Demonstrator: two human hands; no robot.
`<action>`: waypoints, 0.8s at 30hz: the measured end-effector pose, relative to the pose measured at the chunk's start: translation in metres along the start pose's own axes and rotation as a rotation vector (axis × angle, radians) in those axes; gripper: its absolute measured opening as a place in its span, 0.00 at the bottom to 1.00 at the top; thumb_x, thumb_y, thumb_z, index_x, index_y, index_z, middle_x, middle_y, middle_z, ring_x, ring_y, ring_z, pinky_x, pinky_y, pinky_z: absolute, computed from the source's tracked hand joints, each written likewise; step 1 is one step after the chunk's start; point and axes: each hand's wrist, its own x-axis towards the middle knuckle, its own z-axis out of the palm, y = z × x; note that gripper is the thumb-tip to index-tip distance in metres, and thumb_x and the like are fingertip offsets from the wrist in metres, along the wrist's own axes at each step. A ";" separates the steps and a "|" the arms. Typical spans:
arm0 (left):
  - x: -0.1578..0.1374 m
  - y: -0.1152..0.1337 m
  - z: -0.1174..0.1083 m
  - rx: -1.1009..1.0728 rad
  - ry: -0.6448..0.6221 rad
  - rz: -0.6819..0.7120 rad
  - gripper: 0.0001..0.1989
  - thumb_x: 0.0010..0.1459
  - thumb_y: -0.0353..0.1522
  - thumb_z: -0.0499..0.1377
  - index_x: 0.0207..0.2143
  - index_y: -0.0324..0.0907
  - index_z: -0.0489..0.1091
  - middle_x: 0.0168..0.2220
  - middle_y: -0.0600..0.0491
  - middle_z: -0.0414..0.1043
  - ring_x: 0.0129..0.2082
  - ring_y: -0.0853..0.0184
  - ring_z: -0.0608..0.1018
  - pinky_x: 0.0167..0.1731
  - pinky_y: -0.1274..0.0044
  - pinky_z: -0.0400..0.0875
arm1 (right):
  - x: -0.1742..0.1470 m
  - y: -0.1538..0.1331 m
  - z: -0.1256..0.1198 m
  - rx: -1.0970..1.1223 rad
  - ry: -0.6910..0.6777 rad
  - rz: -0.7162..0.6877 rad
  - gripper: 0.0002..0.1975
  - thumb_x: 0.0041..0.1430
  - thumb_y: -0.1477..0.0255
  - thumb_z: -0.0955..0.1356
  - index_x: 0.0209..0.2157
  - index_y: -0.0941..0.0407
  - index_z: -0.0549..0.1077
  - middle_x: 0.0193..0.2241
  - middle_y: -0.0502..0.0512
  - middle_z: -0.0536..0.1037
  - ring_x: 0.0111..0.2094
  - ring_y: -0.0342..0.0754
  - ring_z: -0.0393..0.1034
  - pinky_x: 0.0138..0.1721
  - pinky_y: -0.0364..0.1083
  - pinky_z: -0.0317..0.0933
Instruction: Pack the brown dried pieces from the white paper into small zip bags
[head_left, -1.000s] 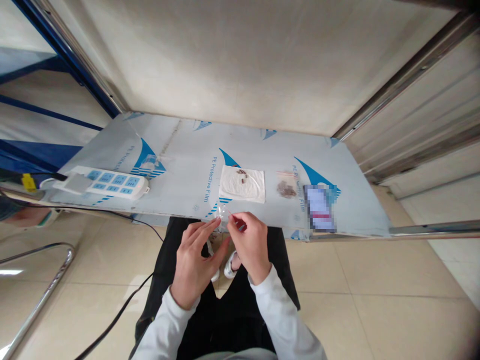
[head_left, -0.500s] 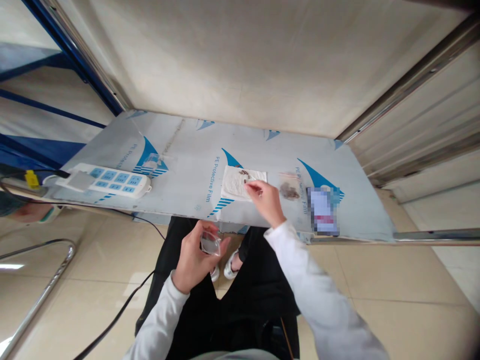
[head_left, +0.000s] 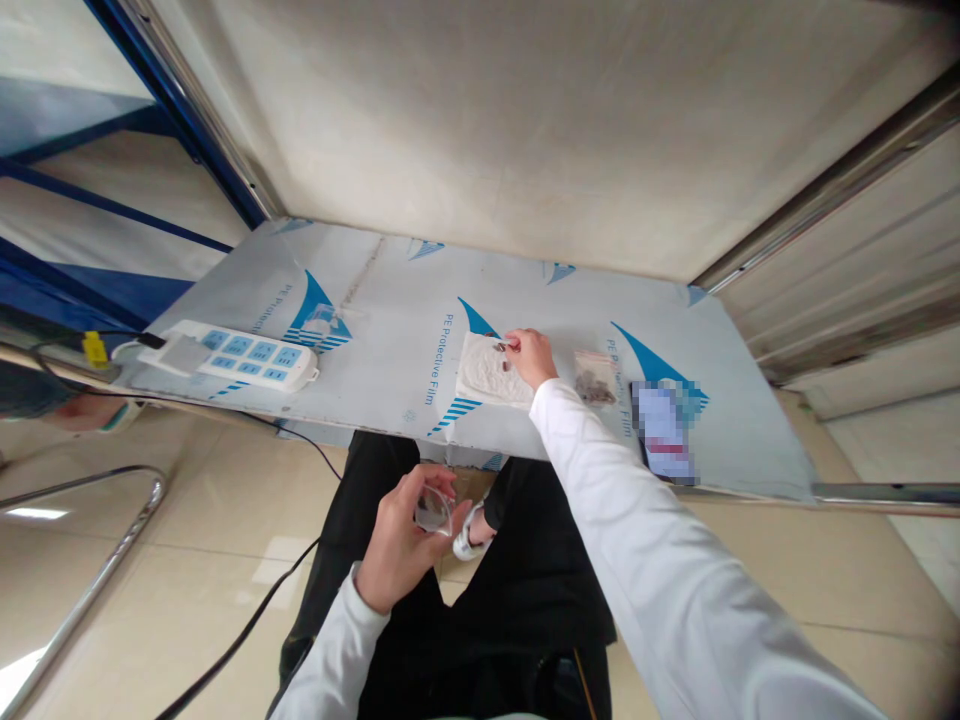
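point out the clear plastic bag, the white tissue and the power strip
Clear plastic bag [head_left: 433,511], head view: its see-through side.
White tissue [head_left: 484,381], head view: bare near part of its surface.
Power strip [head_left: 249,358], head view: middle of its socket face.

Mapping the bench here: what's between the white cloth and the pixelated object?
The head view shows a clear bag of brown bits; the right sleeve also covers part.

Pale wall [head_left: 480,130], beige tiled floor [head_left: 217,570]
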 end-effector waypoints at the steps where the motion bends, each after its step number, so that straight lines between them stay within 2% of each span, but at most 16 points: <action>1: 0.000 0.000 0.000 0.002 0.001 -0.001 0.13 0.54 0.35 0.63 0.40 0.44 0.66 0.32 0.54 0.74 0.30 0.69 0.77 0.32 0.77 0.73 | 0.002 -0.001 0.001 0.000 -0.006 -0.011 0.12 0.55 0.80 0.66 0.39 0.59 0.78 0.37 0.58 0.78 0.40 0.48 0.72 0.48 0.46 0.63; 7: 0.000 -0.001 0.001 -0.006 0.011 0.004 0.12 0.54 0.35 0.62 0.40 0.43 0.66 0.32 0.55 0.74 0.30 0.69 0.77 0.32 0.78 0.73 | 0.012 -0.001 0.004 0.022 0.001 -0.026 0.10 0.52 0.82 0.66 0.32 0.59 0.80 0.35 0.59 0.79 0.38 0.49 0.74 0.47 0.48 0.65; 11: 0.015 0.002 0.004 -0.012 0.070 -0.002 0.13 0.52 0.34 0.63 0.40 0.43 0.65 0.30 0.56 0.73 0.28 0.70 0.77 0.31 0.78 0.72 | -0.001 -0.014 -0.015 0.088 0.033 -0.030 0.11 0.54 0.82 0.66 0.34 0.60 0.79 0.35 0.59 0.81 0.38 0.49 0.75 0.47 0.49 0.66; 14: 0.033 0.009 0.008 -0.010 0.117 0.004 0.14 0.50 0.34 0.64 0.38 0.43 0.64 0.29 0.56 0.72 0.27 0.70 0.76 0.32 0.78 0.71 | -0.050 -0.042 -0.043 0.221 0.069 -0.087 0.11 0.59 0.76 0.66 0.42 0.58 0.77 0.39 0.57 0.81 0.38 0.46 0.76 0.45 0.45 0.68; 15: 0.039 0.012 0.010 -0.014 0.128 0.011 0.14 0.49 0.33 0.64 0.38 0.43 0.64 0.30 0.56 0.72 0.28 0.70 0.75 0.32 0.78 0.71 | -0.072 -0.053 -0.053 0.374 0.086 -0.145 0.10 0.59 0.73 0.67 0.42 0.58 0.77 0.38 0.56 0.81 0.37 0.46 0.76 0.43 0.45 0.69; 16: 0.044 0.015 0.011 -0.023 0.135 0.021 0.15 0.48 0.33 0.64 0.38 0.43 0.64 0.30 0.56 0.72 0.28 0.70 0.75 0.33 0.78 0.71 | -0.096 -0.064 -0.064 0.485 0.073 -0.192 0.09 0.58 0.71 0.67 0.40 0.56 0.77 0.37 0.55 0.81 0.36 0.47 0.77 0.42 0.47 0.70; 18: 0.051 0.022 0.014 -0.059 0.134 0.053 0.14 0.47 0.31 0.63 0.37 0.43 0.63 0.32 0.55 0.72 0.29 0.69 0.76 0.33 0.78 0.71 | -0.139 -0.082 -0.080 0.541 -0.029 -0.261 0.07 0.58 0.70 0.68 0.38 0.52 0.77 0.35 0.52 0.81 0.33 0.48 0.76 0.38 0.47 0.71; 21: 0.053 0.031 0.020 -0.123 0.114 0.109 0.12 0.47 0.28 0.61 0.35 0.43 0.62 0.31 0.55 0.72 0.30 0.69 0.76 0.33 0.78 0.70 | -0.177 -0.099 -0.091 0.433 -0.087 -0.335 0.06 0.58 0.73 0.69 0.36 0.50 0.77 0.31 0.50 0.79 0.32 0.47 0.74 0.35 0.46 0.69; 24: 0.051 0.034 0.026 -0.119 0.104 0.131 0.10 0.46 0.26 0.59 0.33 0.43 0.62 0.29 0.56 0.70 0.29 0.69 0.74 0.32 0.78 0.69 | -0.180 -0.099 -0.091 0.230 -0.123 -0.415 0.05 0.58 0.73 0.69 0.35 0.51 0.77 0.28 0.52 0.77 0.34 0.50 0.72 0.36 0.48 0.67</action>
